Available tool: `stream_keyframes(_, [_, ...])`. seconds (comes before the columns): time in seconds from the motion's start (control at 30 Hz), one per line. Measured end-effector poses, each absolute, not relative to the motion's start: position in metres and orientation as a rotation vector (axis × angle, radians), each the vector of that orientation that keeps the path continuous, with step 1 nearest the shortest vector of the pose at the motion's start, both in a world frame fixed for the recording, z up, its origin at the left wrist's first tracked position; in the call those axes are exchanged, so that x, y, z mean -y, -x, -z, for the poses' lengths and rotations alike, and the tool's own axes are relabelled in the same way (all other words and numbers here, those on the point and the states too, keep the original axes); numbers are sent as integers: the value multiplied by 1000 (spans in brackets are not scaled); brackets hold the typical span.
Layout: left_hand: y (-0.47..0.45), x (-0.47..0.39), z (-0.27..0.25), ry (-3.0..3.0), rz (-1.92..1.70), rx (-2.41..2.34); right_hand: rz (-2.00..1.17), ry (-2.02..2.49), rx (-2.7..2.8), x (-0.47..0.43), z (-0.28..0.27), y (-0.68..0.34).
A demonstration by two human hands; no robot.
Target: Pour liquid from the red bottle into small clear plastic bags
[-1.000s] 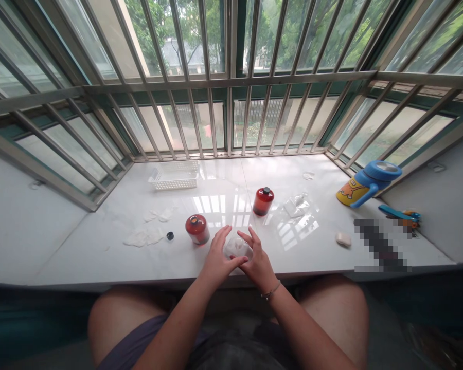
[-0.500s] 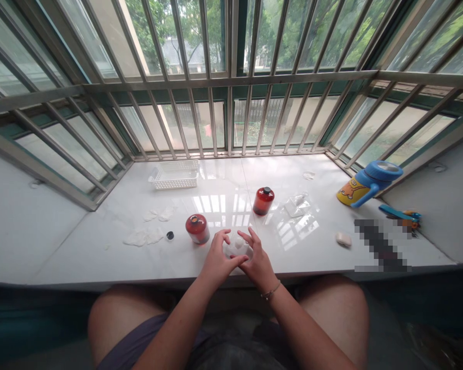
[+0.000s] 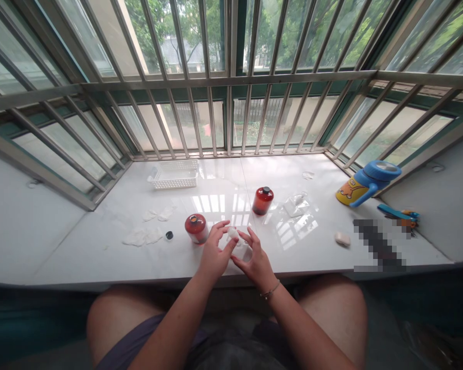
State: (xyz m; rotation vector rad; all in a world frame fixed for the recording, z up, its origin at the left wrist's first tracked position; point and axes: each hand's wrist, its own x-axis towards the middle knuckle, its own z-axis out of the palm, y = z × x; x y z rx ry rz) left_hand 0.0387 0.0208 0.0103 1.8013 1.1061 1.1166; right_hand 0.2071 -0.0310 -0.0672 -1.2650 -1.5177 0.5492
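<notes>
In front of me, near the counter's front edge, my left hand pinches a small whitish piece between thumb and fingers. My right hand curls around a clear plastic piece, its fingers along the far right side and its thumb low. The two pieces lie close together; whether they are joined I cannot tell. Just left of my left hand stands a red-brown bottle with an uncapped neck. Farther off, a second red-brown bottle wears a black cap. A small black cap lies left of the open bottle.
A white plastic basket sits at the back left. Crumpled tissues lie on the left, clear packaging on the right. Farther right are a blue and yellow jug, a pale block and a blue-handled tool. Metal bars line the window.
My left thumb has lifted off my right thumb's area and now presses on the whitish piece, which sits slightly higher and farther left. My right hand has barely moved.
</notes>
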Motion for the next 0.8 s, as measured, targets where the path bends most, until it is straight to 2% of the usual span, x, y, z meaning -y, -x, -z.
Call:
stream_keyframes(0.33, [-35, -15, -19, -1916, -1196, -1061, -538, 1257, 1529, 31, 69, -207])
stream_keyframes(0.57, [2, -3, -60, -2330, -1457, -1033, -520, 1296, 1545, 33, 67, -207])
stream_keyframes(0.7, [60, -12, -78, -2630, -1533, -1313, -494, 1330, 1549, 34, 67, -207])
stream_keyframes(0.8, [110, -26, -75, -2699, -1396, -1734, -484, 1341, 1548, 34, 67, -207])
